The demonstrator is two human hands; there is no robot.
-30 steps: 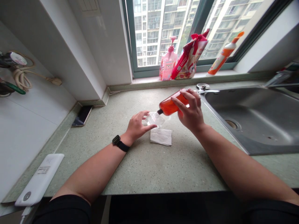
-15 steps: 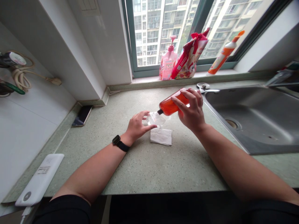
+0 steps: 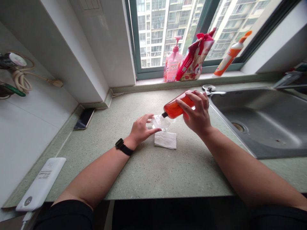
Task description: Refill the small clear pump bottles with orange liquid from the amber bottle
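My right hand (image 3: 197, 112) is wrapped round a bottle of red-orange liquid (image 3: 176, 106), tilted with its dark neck pointing down to the left. The neck rests at or just over the mouth of a clear plastic container (image 3: 159, 122); whether they touch I cannot tell. Thumb and fingers of my left hand (image 3: 141, 127) curve round the left side of this container and grip it. Right in front of it a folded white tissue (image 3: 165, 140) lies flat on the speckled green countertop (image 3: 153, 175).
On the right is a steel sink (image 3: 263, 127) with a faucet (image 3: 216, 93). A pink pump bottle (image 3: 172, 65), a red bag (image 3: 195, 60) and an orange-and-white bottle (image 3: 229, 59) stand on the windowsill. Leftward lie a phone (image 3: 84, 118) and a white power bank (image 3: 42, 183) with a cable.
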